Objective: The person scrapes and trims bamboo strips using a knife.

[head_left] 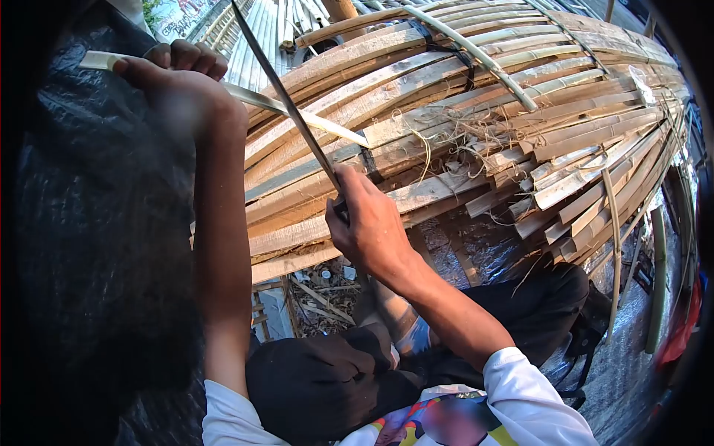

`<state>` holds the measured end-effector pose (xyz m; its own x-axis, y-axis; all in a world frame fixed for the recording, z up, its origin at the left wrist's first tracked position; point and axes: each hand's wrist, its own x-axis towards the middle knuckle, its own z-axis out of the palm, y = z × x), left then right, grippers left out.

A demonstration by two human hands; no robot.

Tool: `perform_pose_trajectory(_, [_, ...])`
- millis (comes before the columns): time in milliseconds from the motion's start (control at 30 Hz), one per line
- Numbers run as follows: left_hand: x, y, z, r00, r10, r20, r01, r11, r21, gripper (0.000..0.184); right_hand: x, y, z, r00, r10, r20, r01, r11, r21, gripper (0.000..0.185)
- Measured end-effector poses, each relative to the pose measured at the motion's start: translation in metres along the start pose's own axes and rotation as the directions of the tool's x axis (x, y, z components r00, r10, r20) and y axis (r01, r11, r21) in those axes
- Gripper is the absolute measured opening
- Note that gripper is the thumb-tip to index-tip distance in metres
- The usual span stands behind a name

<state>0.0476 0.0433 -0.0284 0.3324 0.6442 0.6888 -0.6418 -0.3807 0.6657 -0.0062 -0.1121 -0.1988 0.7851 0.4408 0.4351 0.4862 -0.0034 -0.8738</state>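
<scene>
My left hand point(182, 78) is closed round a pale bamboo strip point(327, 128) at the upper left. The strip slants down to the right, and its far end lies over the stacked bamboo slats. My right hand point(364, 215), near the middle, grips the lower end of a long dark blade point(286, 97); its handle is mostly hidden by the fingers. The blade points up and to the left and crosses the strip in view. Whether the two touch cannot be made out.
Large bundles of split bamboo point(431, 82) fill the upper middle and right. Curly shavings point(476, 137) lie on them. A dark plastic sheet point(111, 223) hangs at the left. Scraps point(323, 301) litter the ground below, and a green bamboo piece point(658, 282) stands at the right.
</scene>
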Motion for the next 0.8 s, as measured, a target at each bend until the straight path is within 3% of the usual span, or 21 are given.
perform_pose_trajectory(67, [-0.006, 0.004, 0.001, 0.999, 0.031, -0.018, -0.03, 0.999, 0.027, 0.058, 0.001, 0.002, 0.003, 1.0, -0.027, 0.012, 0.027, 0.999, 0.028, 0.038])
perform_pose_trajectory(133, [-0.012, 0.007, 0.001, 0.999, 0.04, 0.002, -0.04, 0.998, 0.038, 0.059, -0.002, 0.014, 0.005, 0.996, -0.053, 0.078, 0.06, 0.995, -0.082, 0.038])
perform_pose_trajectory(200, [-0.016, 0.009, 0.0, 0.998, 0.047, -0.047, -0.047, 0.999, 0.01, 0.06, -0.013, 0.053, 0.009, 0.998, 0.047, 0.044, -0.035, 0.968, -0.248, 0.035])
perform_pose_trajectory(267, [-0.011, 0.005, -0.003, 0.996, 0.056, -0.069, -0.056, 0.998, 0.001, 0.06, -0.025, 0.08, 0.009, 0.995, 0.067, 0.077, -0.046, 0.967, -0.251, 0.033])
perform_pose_trajectory(367, [-0.013, 0.005, -0.002, 0.983, 0.047, -0.178, -0.04, 0.998, 0.041, 0.061, -0.006, 0.045, -0.007, 0.985, 0.109, 0.134, -0.071, 0.962, -0.265, 0.031])
perform_pose_trajectory(467, [-0.016, 0.003, 0.001, 0.985, 0.108, -0.131, -0.1, 0.993, 0.07, 0.061, 0.012, -0.007, -0.007, 0.992, -0.062, 0.109, 0.08, 0.982, -0.169, 0.028])
perform_pose_trajectory(567, [-0.017, -0.001, -0.004, 0.981, 0.104, -0.164, -0.095, 0.994, 0.059, 0.062, 0.021, -0.001, 0.0, 0.997, -0.049, 0.064, 0.06, 0.979, -0.194, 0.026])
perform_pose_trajectory(667, [-0.013, -0.006, -0.02, 0.965, 0.1, -0.241, -0.065, 0.987, 0.149, 0.063, 0.003, 0.067, -0.001, 0.997, 0.049, 0.059, -0.026, 0.939, -0.343, 0.027])
perform_pose_trajectory(733, [-0.016, -0.005, -0.026, 0.965, 0.132, -0.228, -0.081, 0.973, 0.218, 0.064, 0.007, 0.055, -0.013, 0.992, 0.057, 0.111, -0.012, 0.93, -0.367, 0.027])
perform_pose_trajectory(800, [-0.023, 0.0, -0.015, 0.967, 0.109, -0.229, -0.084, 0.99, 0.118, 0.065, 0.008, 0.036, -0.015, 0.989, 0.068, 0.129, -0.016, 0.931, -0.365, 0.027])
